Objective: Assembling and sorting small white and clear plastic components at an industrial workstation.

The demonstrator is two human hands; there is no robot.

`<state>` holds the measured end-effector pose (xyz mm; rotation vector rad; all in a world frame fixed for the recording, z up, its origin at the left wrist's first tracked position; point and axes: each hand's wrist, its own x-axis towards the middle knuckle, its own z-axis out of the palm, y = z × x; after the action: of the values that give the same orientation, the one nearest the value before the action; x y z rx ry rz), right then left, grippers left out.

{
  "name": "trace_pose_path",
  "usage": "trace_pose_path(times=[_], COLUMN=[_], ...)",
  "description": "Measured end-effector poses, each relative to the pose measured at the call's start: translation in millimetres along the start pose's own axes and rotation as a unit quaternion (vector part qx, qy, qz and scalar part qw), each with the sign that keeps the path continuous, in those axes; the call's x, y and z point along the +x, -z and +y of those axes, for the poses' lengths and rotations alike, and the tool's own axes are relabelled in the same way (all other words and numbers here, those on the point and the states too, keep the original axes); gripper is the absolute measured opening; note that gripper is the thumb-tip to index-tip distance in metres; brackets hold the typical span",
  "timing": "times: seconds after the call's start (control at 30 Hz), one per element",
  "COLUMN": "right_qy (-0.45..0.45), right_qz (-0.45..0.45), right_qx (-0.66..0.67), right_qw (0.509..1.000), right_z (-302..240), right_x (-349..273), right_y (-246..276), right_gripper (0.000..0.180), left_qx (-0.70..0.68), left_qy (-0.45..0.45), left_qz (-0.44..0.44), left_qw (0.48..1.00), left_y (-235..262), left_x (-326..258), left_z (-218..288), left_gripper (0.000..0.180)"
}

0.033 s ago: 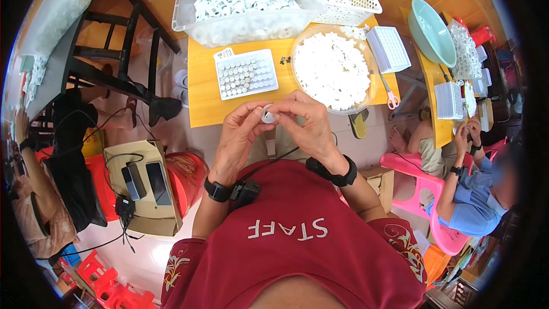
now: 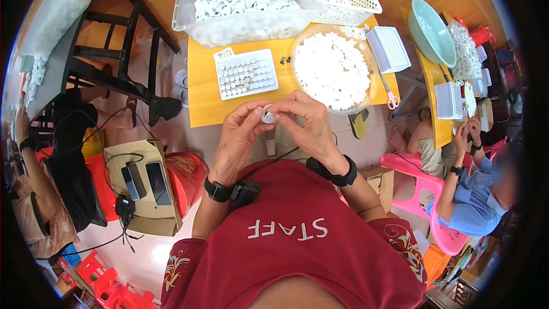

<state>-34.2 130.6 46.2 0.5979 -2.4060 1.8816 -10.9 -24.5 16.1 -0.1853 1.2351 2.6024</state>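
A small round white plastic piece with a dark spot [image 2: 267, 116] is pinched between my two hands, just off the table's front edge. My left hand [image 2: 242, 130] grips it from the left with thumb and forefinger. From the other side, the fingertips of my right hand [image 2: 307, 123] press on the same piece. Beyond my hands, a white tray [image 2: 267, 84] holds rows of small round pieces, with bare slots toward its right. Right of it stands a clear round tub [image 2: 295, 71] heaped with small white parts. A few tiny black bits [image 2: 285, 60] lie between tray and tub.
Across the wooden table [image 2: 205, 111] stand a large translucent bin [image 2: 246, 35] of white parts, a white perforated basket [image 2: 351, 12], stacked white trays [image 2: 389, 50] and pink-handled scissors [image 2: 393, 100]. A cardboard box [image 2: 137, 217] with phones sits left. Other people sit on both sides.
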Motion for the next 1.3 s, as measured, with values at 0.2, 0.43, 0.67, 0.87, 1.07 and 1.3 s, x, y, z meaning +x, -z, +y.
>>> trace_pose_path(times=[0.2,0.43,0.67,0.87,1.07,1.3], right_qy=[0.01,-0.003,0.002,0.046,-0.081,-0.168], right_qz=[-0.009,0.007,-0.02,0.014,0.063,0.013], right_qx=[-0.041,-0.049,-0.049,-0.103,0.059,0.168], right_qw=[0.999,0.999,0.999,0.994,0.993,0.971], right_z=[0,4,2,14,26,28], right_x=[1,1,1,-2,-4,-6], right_y=[2,3,6,1,-5,-5], right_gripper=[0.016,0.009,0.008,0.01,0.013,0.01], left_qx=[0.013,0.02,0.034,0.043,0.105,0.126], left_qy=[0.008,0.014,0.03,0.036,-0.015,-0.045], left_qz=[-0.003,0.008,-0.002,0.023,0.046,0.067], left_qw=[1.0,1.0,0.999,0.998,0.993,0.989], left_y=[3,0,1,-3,-4,-9], left_x=[0,2,3,3,4,6], left_z=[-2,-2,-1,-2,1,-6], left_gripper=[0.022,0.022,0.022,0.021,0.018,0.017])
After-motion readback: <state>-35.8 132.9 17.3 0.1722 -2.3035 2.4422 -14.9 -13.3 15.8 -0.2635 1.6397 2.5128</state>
